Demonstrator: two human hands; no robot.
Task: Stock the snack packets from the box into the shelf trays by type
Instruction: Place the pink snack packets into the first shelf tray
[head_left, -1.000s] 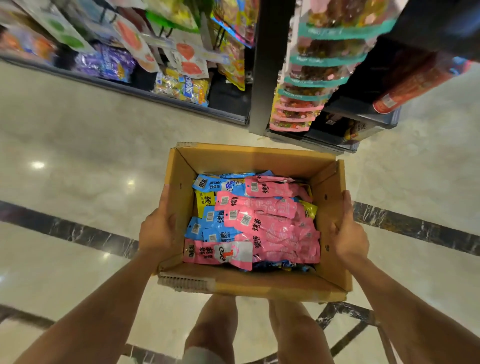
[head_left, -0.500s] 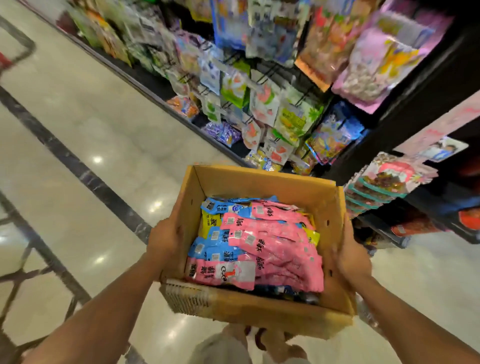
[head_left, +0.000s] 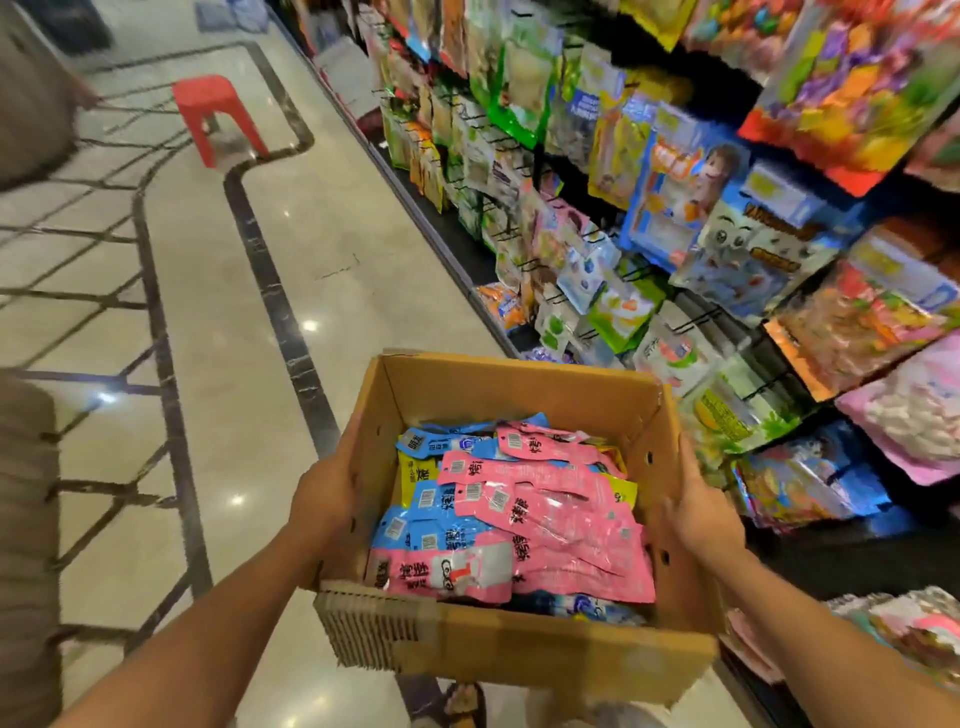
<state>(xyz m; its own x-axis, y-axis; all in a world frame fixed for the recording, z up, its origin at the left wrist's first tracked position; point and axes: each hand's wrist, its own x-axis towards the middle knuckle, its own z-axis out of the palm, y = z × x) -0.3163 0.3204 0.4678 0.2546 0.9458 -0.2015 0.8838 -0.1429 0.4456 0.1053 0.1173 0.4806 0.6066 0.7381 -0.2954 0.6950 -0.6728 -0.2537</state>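
**Open box of snack packets carried between both hands, beside the shelf**

Nearest the camera, the cardboard box (head_left: 519, 649) is held above the floor (head_left: 311, 249) with its open top facing up and its torn near wall towards the person. It sits squarely between the two forearms. The far wall is angled slightly right, towards the shelf.

Left hand (head_left: 324, 493): the grip is spread flat against the outside of the left wall, with the thumb lying along the upper edge. Right hand (head_left: 698, 512): the grip is spread flat against the outside of the right wall. Whether any fingertips hook under the base cannot be told.

Contents lie loose and flat inside, between the hands and below the rim. The pink packets (head_left: 561, 519) are on top, their long axes running across the box, barcode ends towards the left wall and the other ends sloping to the near right corner. The blue packets (head_left: 426, 535) lie beneath them on the left side. A yellow packet (head_left: 413, 475) shows by the left wall.

To the right and beyond, the shelf (head_left: 452, 223) carries rows of hanging bags (head_left: 680, 208), blurred. Further off on the left, a red stool (head_left: 215, 111) stands on the floor.
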